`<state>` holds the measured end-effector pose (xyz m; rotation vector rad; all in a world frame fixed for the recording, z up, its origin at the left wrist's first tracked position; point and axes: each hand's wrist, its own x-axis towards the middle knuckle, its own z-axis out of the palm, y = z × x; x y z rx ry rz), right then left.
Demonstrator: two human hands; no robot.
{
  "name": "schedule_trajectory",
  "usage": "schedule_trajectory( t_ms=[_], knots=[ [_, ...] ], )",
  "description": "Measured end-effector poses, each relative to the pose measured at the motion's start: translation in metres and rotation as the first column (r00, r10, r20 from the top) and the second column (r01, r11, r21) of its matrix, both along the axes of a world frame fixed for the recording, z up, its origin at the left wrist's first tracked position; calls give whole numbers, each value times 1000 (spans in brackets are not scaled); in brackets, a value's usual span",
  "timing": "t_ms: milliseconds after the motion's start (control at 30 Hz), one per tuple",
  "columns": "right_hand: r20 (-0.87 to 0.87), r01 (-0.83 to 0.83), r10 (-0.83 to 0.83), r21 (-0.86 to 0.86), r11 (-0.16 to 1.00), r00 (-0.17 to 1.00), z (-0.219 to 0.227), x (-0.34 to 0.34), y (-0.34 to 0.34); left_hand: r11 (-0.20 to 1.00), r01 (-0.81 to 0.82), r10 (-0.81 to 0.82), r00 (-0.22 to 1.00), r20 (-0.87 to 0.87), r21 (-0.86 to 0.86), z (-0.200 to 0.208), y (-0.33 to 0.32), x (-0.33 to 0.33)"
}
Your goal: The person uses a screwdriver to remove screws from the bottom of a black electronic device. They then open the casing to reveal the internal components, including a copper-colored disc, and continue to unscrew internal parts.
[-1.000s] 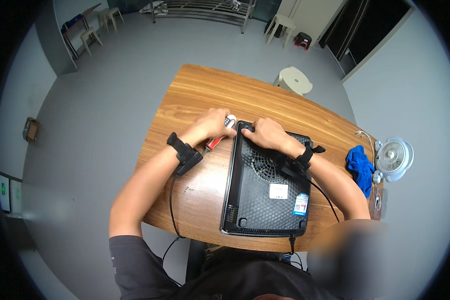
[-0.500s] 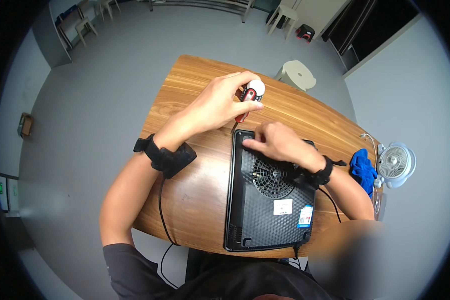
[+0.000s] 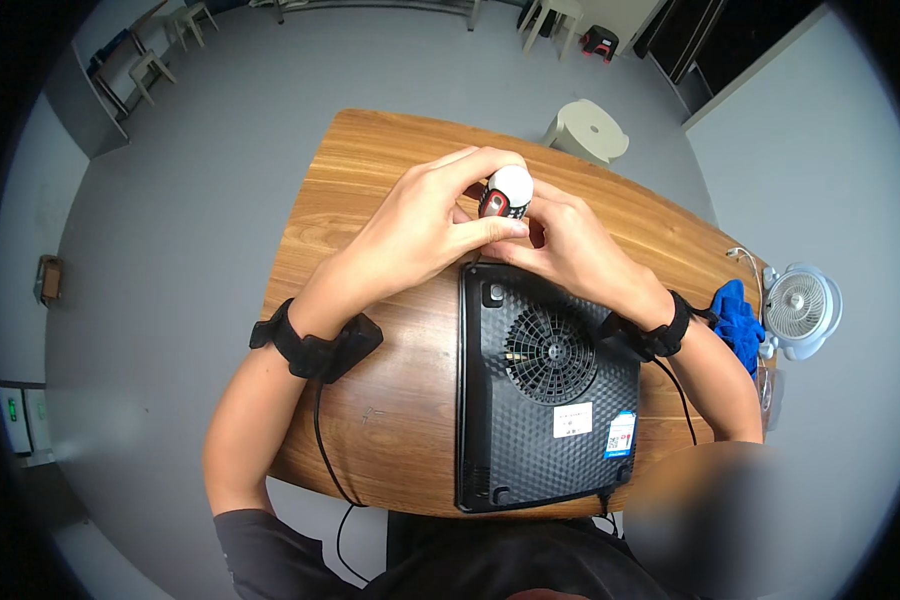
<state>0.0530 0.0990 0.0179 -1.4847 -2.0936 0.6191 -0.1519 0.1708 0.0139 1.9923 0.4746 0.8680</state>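
Note:
My left hand is closed around a screwdriver with a white-capped, red, black and grey handle. The tool stands nearly upright at the top left corner of an upturned black induction cooker. Its tip is hidden below the hands. Against the lower part of the handle, my right hand pinches in from the right, its fingertips partly covered. The cooker lies with its underside up, showing a round fan grille, rubber feet and two labels.
Small metal pieces, perhaps screws, lie on the wooden table left of the cooker. A blue cloth and a small white fan are at the right edge. A pale stool stands beyond the table.
My right hand has moved off the cooker's top edge, up and left to the screwdriver. The screwdriver has tipped more upright, and the cooker's corner foot is now uncovered.

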Motion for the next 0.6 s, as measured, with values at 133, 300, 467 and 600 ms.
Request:
schedule_trajectory(
  t_ms=[133, 300, 467, 600],
  knots=[
    [38, 3, -3, 6, 1000, 999, -2, 1, -3, 999, 17, -19, 999, -46, -34, -1, -1, 0],
    [25, 15, -15, 14, 1000, 1000, -6, 2, -6, 999, 29, -29, 999, -43, -21, -5, -3, 4],
    [14, 32, -32, -5, 999, 999, -6, 2, -9, 997, 42, -45, 998, -44, -57, -4, -5, 5],
    [-21, 27, -27, 8, 1000, 999, -6, 2, -11, 997, 64, -67, 996, -60, -51, 0, -4, 3]
  ],
)
